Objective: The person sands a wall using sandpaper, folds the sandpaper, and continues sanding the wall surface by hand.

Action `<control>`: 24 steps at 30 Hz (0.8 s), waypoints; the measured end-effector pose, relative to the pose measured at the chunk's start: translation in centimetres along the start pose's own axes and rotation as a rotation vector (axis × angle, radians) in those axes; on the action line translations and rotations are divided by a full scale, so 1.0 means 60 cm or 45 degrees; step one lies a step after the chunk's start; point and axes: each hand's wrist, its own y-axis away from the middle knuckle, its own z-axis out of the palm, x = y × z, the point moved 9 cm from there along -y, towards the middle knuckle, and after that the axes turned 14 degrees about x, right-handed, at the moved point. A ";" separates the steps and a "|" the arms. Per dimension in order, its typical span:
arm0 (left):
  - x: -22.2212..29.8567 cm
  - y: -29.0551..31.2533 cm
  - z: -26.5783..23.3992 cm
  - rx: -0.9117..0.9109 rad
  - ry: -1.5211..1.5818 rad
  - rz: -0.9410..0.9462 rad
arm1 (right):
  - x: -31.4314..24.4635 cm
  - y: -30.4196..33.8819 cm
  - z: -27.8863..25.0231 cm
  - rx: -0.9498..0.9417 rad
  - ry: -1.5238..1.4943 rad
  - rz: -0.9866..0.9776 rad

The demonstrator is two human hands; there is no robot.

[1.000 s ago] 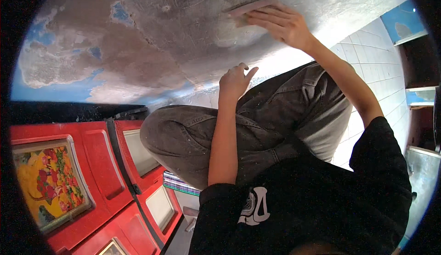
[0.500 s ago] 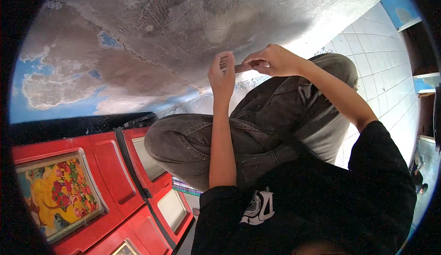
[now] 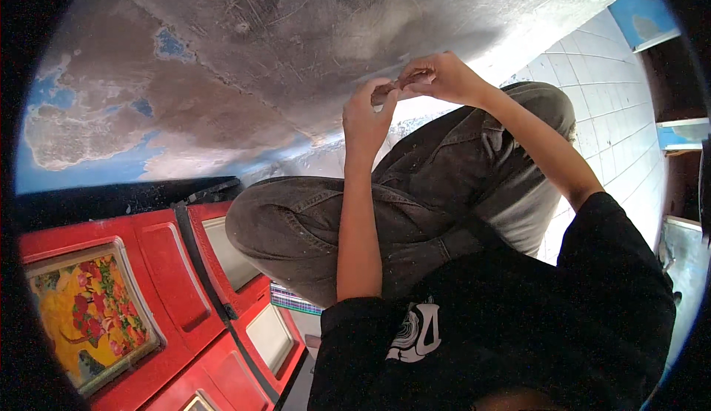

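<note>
In front of the wall, my left hand [image 3: 366, 118] and my right hand [image 3: 450, 79] are close together, fingertips nearly meeting. Between them is a thin brown strip [image 3: 401, 84], its material too small to make out. The thumb and fingers of my left hand pinch its left part. My right hand grips the other part with curled fingers, which hide much of it. Both hands are raised beyond my crossed legs in dark trousers [image 3: 422, 159].
A worn grey wall [image 3: 244, 48] with peeling blue paint rises right ahead of the hands. Red cabinet panels [image 3: 167, 274] with a colourful flower picture [image 3: 96, 311] stand at the left. White tiles [image 3: 600, 107] cover the surface at the right.
My hands have come closer together, the left moving slightly up and right. Less of the brown strip shows between them. The view has shifted slightly.
</note>
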 end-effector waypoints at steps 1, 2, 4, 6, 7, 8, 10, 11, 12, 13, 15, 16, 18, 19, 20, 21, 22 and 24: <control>-0.004 0.000 -0.001 0.004 0.003 -0.002 | -0.003 -0.001 0.000 0.012 -0.015 -0.020; -0.004 0.000 0.001 -0.006 0.018 0.000 | -0.003 -0.001 -0.001 0.010 -0.012 -0.017; -0.002 0.000 0.003 -0.018 0.036 0.001 | 0.000 -0.001 -0.003 0.008 -0.020 0.037; 0.005 -0.002 -0.006 0.055 -0.038 0.111 | -0.004 -0.003 -0.008 0.039 -0.022 0.024; 0.003 -0.001 -0.006 0.053 -0.039 0.113 | -0.006 -0.004 -0.012 0.069 -0.025 0.011; 0.001 -0.001 -0.008 0.061 -0.028 0.082 | -0.007 -0.005 -0.013 0.072 -0.027 0.010; 0.000 0.000 -0.011 0.066 -0.020 0.054 | 0.001 -0.006 -0.014 0.065 0.010 0.094; -0.002 0.001 -0.007 0.034 0.002 0.003 | 0.003 -0.005 -0.017 0.072 0.009 0.096; -0.005 0.002 -0.003 0.000 0.024 -0.048 | 0.005 -0.004 -0.016 0.057 -0.006 0.083; -0.002 0.001 -0.001 -0.007 0.022 -0.043 | 0.006 -0.003 -0.015 0.043 -0.020 0.070; -0.005 0.003 0.004 -0.015 0.008 -0.037 | 0.012 0.000 -0.016 0.069 -0.004 0.039; -0.007 0.002 0.008 -0.033 0.008 -0.033 | 0.013 0.001 -0.017 0.084 0.015 -0.001; -0.008 0.000 -0.001 0.026 -0.052 0.051 | 0.006 -0.002 -0.012 0.085 0.039 -0.046; -0.009 0.000 -0.001 0.029 -0.073 0.083 | -0.001 -0.002 -0.010 0.075 0.069 -0.103; -0.009 0.000 0.001 0.022 -0.074 0.082 | -0.002 -0.002 -0.012 0.078 0.068 -0.097; -0.011 0.000 0.002 0.025 -0.060 0.065 | -0.008 -0.001 -0.014 0.080 0.109 -0.143; -0.013 0.001 0.002 0.029 -0.045 0.047 | -0.015 0.001 -0.015 0.080 0.151 -0.191; -0.013 0.001 0.001 0.034 -0.072 0.042 | -0.018 0.001 -0.020 0.085 0.135 -0.173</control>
